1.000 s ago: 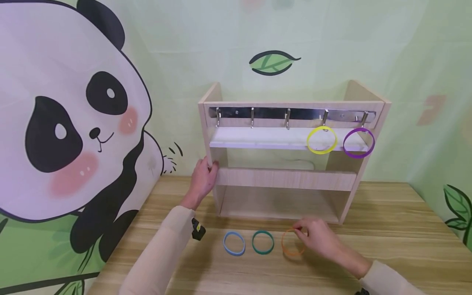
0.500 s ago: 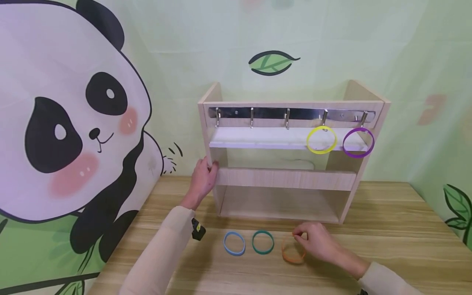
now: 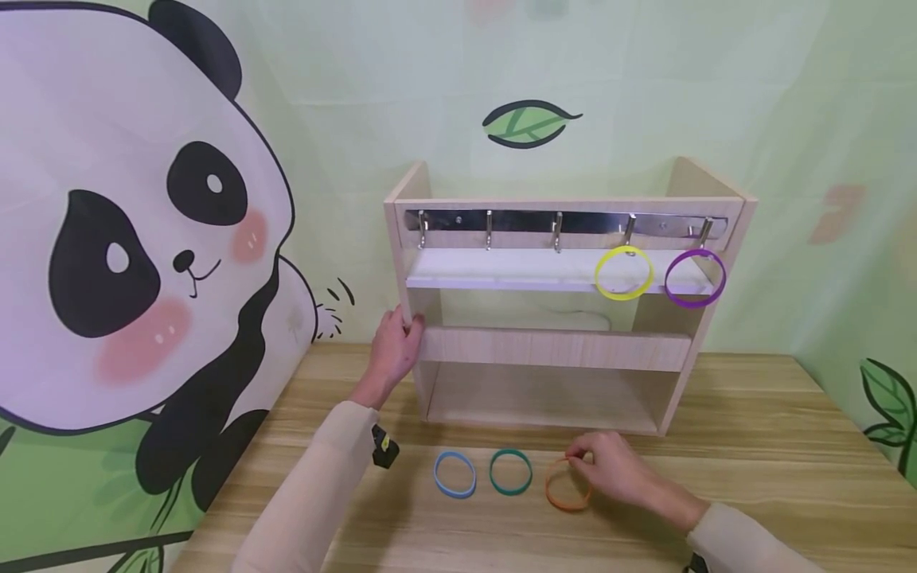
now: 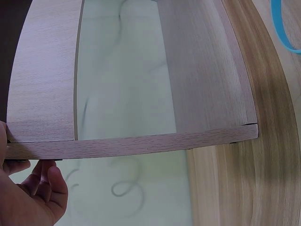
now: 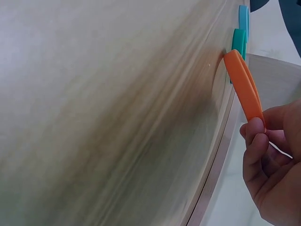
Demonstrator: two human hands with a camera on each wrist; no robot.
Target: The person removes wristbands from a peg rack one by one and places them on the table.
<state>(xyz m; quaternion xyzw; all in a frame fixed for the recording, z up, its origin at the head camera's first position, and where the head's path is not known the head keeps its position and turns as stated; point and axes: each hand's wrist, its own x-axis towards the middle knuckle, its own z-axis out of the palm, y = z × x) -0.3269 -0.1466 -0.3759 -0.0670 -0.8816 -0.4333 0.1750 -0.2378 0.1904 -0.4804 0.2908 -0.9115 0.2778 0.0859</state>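
My right hand point(image 3: 614, 469) pinches an orange silicone wristband point(image 3: 568, 508) between thumb and fingers at its far edge. In the right wrist view the orange band point(image 5: 244, 87) stands tilted, its far end close to the tabletop; whether it touches is unclear. My left hand point(image 3: 394, 348) grips the left side panel of a small wooden shelf point(image 3: 555, 348). The left wrist view shows fingers of this hand point(image 4: 40, 193) around the panel edge point(image 4: 127, 147). Left of the orange band, a green wristband point(image 3: 511, 493) and a light blue wristband point(image 3: 456, 496) lie on the table.
A metal hook rail point(image 3: 523, 220) runs along the shelf's upper front. A yellow band point(image 3: 623, 297) and a purple band point(image 3: 695, 303) hang from its two rightmost hooks. The wooden table point(image 3: 774, 446) reaches a panda-printed backdrop point(image 3: 344, 159).
The near edge of the orange wristband has moved slightly towards me, and my right hand shifted a little the same way. My left hand stays on the shelf panel.
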